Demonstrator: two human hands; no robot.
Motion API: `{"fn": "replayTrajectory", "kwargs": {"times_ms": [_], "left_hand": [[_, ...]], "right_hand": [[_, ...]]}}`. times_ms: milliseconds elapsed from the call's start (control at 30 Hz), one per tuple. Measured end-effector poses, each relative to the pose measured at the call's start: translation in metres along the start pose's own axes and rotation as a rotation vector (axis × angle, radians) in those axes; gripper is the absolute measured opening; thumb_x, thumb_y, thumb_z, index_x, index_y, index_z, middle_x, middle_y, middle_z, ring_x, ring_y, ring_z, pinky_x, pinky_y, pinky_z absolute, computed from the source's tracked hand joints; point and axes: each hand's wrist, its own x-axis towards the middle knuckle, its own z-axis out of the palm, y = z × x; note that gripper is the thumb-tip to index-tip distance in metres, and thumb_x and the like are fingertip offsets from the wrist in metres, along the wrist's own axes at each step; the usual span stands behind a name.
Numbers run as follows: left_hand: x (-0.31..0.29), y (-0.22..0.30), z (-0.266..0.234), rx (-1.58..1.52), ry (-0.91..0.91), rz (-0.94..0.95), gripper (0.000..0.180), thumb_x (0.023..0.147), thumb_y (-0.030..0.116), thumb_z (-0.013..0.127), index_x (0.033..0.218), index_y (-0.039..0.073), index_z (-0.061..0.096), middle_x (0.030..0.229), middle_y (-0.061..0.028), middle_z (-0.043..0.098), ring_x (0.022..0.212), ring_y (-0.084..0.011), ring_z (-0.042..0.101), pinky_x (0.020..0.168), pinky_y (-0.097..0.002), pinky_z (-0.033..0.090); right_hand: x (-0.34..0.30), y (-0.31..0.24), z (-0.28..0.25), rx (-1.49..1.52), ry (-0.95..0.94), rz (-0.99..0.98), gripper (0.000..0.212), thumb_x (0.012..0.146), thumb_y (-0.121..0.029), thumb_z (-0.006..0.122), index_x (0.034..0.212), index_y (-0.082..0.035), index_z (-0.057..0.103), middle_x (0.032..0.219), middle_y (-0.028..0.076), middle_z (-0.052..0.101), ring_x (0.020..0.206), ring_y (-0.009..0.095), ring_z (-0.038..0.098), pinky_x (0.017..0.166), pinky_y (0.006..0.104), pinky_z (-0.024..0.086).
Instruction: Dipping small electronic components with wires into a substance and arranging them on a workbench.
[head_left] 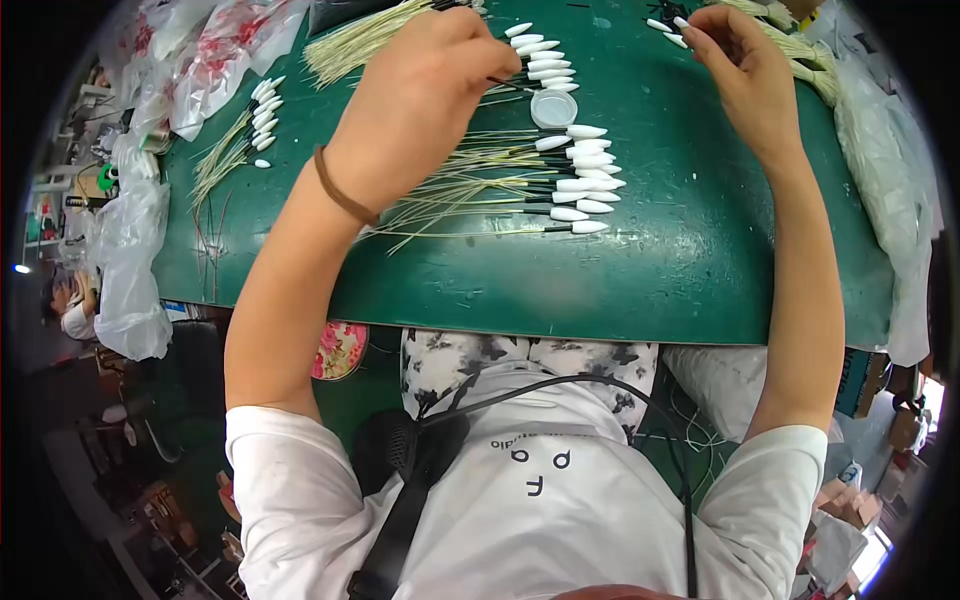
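Reviewer: State of the hands?

Inspector: Left hand [430, 90], just left of the clear round dish [553, 108]: fingertips pinched on a thin dark stem [508, 85], its far end near the dish. Right hand [750, 70], well right of the dish and farther back: thumb and forefinger closed on a white pointed tip [681, 22].

Reviewer: Items around the dish?

Inspector: All on a green tabletop [680, 275]. Directly in front of the dish, a row of white-tipped stems [590, 184] with black collars, tips to the right. Behind it, a second white-tipped row [546, 64]. Well left, a smaller white-tipped cluster [265, 115]. Behind and left, a pale stem bundle [345, 48]. Far right, a clear plastic bag [880, 180].
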Motion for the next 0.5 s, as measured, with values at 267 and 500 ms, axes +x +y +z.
{"fn": "replayTrajectory", "kwargs": {"times_ms": [267,500], "left_hand": [[-0.002,0.005,0.018,0.174,0.235,0.198,0.019,0.091,-0.001,0.061,0.109,-0.001,0.061,0.099,-0.0125,0.06,0.093,-0.0295,0.059,0.083,-0.0347,0.048],[0.0,0.008,0.017,0.165,0.219,0.183,0.009,0.084,0.002,0.064,0.093,0.001,0.067,0.089,-0.0125,0.061,0.082,-0.0326,0.062,0.07,-0.0383,0.051]], "right_hand": [[-0.002,-0.012,-0.002,-0.13,0.0,-0.068,0.011,0.089,-0.004,0.069,0.087,0.002,0.06,0.072,0.004,0.057,0.066,0.009,0.05,0.058,0.0258,0.042],[-0.003,-0.014,0.0,-0.163,-0.012,-0.081,0.011,0.089,-0.004,0.069,0.087,0.002,0.06,0.073,0.005,0.057,0.065,0.01,0.05,0.058,0.0263,0.042]]}}
